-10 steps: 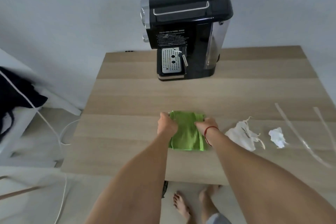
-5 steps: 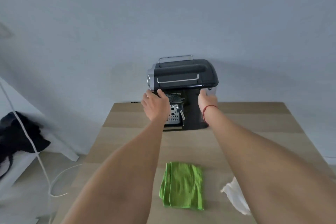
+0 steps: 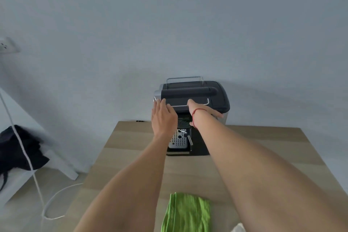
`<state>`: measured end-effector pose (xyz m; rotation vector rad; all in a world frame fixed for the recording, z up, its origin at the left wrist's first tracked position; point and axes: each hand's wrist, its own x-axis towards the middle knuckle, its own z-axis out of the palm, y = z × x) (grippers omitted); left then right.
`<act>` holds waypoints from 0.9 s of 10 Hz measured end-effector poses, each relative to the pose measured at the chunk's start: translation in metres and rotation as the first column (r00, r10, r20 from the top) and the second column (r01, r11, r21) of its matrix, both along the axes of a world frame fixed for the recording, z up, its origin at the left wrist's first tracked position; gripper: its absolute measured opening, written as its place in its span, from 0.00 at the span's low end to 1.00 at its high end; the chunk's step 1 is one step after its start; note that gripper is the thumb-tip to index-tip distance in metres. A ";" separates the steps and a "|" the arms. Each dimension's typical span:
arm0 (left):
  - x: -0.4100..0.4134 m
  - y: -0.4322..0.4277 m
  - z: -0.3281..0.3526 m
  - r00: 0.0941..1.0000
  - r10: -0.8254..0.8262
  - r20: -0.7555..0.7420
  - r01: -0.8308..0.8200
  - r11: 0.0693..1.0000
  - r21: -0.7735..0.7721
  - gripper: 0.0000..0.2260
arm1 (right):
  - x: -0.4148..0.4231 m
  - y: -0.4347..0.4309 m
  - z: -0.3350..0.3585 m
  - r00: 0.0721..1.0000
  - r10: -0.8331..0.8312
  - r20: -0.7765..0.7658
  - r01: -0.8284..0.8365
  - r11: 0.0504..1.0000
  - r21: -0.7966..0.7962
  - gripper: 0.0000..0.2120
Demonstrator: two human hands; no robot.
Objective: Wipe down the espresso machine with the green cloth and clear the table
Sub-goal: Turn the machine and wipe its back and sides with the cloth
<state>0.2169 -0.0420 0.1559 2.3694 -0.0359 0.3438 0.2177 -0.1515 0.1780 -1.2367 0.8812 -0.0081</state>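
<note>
Left hand (image 3: 163, 118), right hand (image 3: 206, 112) moved up onto black, chrome-railed espresso machine (image 3: 216, 98); fingers (image 3: 161, 104) straight, touching it.

Both arms stretched fwd, my L hand (image 3: 163, 117) & R hand (image 3: 205, 112) flat w/ fingers straight, side by side.

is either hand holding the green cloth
No, the green cloth lies on the table while the left hand and right hand are at the espresso machine.

espresso machine (image 3: 216, 98) at table (image 3: 188, 171) back | cloth (image 3: 186, 213) at front edge, before machine
</note>
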 end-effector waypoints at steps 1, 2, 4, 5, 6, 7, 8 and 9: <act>0.011 0.006 0.001 0.997 -0.065 -0.034 0.068 0.993 0.101 0.22 | -0.013 -0.011 0.016 0.997 0.079 -0.022 -0.080 0.996 -0.035 0.46; 0.019 0.007 0.008 0.993 -0.094 -0.076 0.102 0.988 0.119 0.23 | -0.022 -0.034 0.017 0.961 0.224 -0.159 -0.249 0.954 -0.164 0.28; 0.019 -0.002 0.025 0.978 -0.144 -0.151 0.173 0.963 0.204 0.26 | -0.041 -0.072 0.015 0.970 0.224 -0.099 -0.236 0.961 -0.146 0.37; 0.017 -0.005 0.024 0.966 -0.133 -0.223 0.183 0.958 0.220 0.24 | -0.044 -0.060 0.011 0.995 0.086 -0.053 -0.097 0.966 -0.238 0.42; 0.013 -0.009 0.022 0.972 -0.104 -0.210 0.154 0.958 0.242 0.24 | -0.047 -0.042 0.004 0.986 0.101 -0.132 -0.149 0.886 -0.439 0.54; 0.014 -0.012 0.026 0.984 -0.073 -0.161 0.111 0.965 0.239 0.25 | -0.050 -0.037 0.004 0.981 0.162 -0.110 -0.194 0.877 -0.439 0.57; 0.017 -0.016 0.033 0.989 -0.005 -0.145 0.043 0.964 0.264 0.24 | -0.039 -0.053 -0.011 0.976 0.188 -0.112 -0.218 0.858 -0.465 0.55; 0.022 -0.018 0.037 0.985 0.046 -0.168 0.006 0.956 0.294 0.24 | -0.033 -0.067 -0.012 0.957 0.271 -0.107 -0.290 0.847 -0.445 0.54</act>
